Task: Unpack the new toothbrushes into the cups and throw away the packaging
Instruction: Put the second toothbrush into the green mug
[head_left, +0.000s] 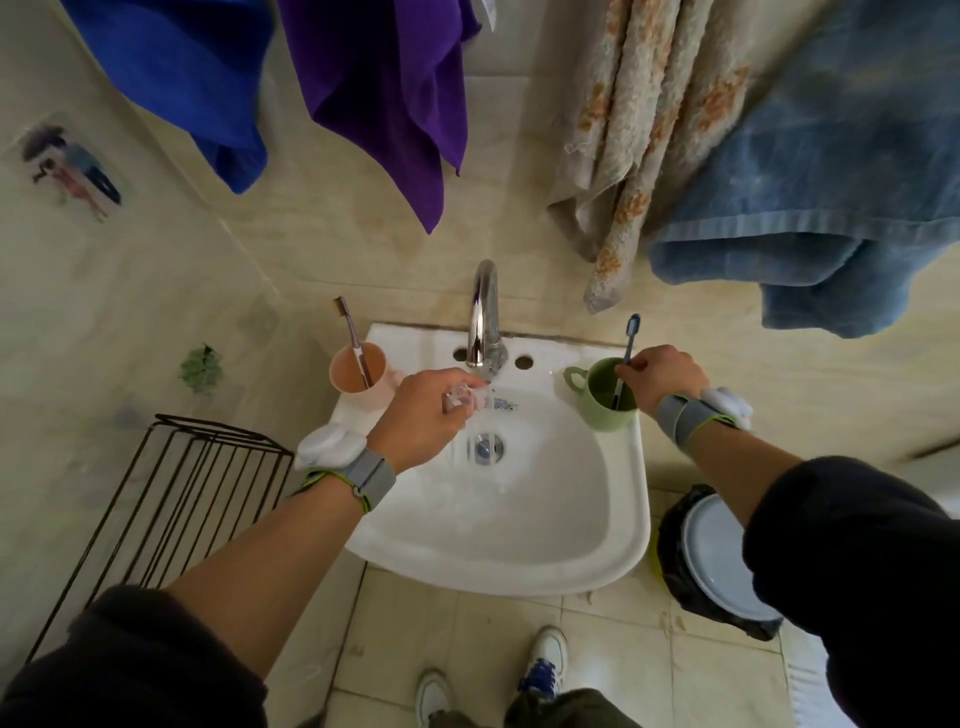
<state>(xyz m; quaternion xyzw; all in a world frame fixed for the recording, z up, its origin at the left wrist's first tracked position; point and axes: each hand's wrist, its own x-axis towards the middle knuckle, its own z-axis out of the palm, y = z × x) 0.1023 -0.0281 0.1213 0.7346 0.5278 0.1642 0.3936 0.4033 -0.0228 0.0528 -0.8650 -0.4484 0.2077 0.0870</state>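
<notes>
A pink cup (349, 378) on the sink's left rim holds a toothbrush (353, 343) with a brown head. On the right rim stands a green mug (602, 410). My right hand (665, 382) pinches a blue toothbrush (629, 338) whose handle stands inside that mug. My left hand (423, 418) hovers over the basin and grips clear plastic packaging (470, 399), crumpled between the fingers.
The white sink (519, 540) has a chrome tap (484, 317) at its back. A bin with a grey lid (719, 561) stands on the floor at the right. A wire rack (171, 488) stands at the left. Towels hang above.
</notes>
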